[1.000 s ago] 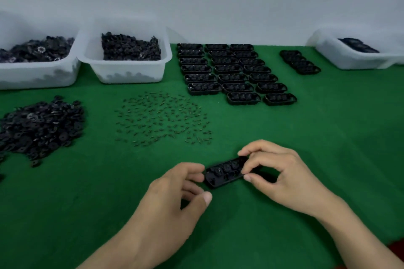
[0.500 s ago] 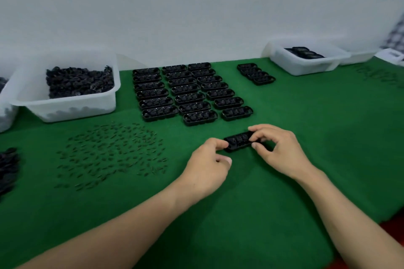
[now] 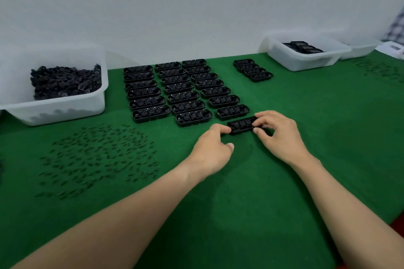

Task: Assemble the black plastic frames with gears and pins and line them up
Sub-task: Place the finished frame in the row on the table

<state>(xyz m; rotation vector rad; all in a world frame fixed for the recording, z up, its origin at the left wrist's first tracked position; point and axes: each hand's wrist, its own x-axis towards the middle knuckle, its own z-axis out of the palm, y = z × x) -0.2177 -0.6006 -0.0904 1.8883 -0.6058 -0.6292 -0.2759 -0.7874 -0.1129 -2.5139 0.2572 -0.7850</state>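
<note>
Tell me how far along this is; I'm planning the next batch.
Done: filled frames lined up in three columns on the green cloth. In hand: the left hand and right hand hold one more frame at the near end of the right column. Left, it seems: four frames in a short row apart, more in the far bin, plus loose pins and a bin of gears.

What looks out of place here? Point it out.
Only the frame held between the left hand and right hand: it lies more slanted than the lined-up frames behind it. The pins lie loosely scattered on the cloth, seemingly working stock, not a spill.
</note>
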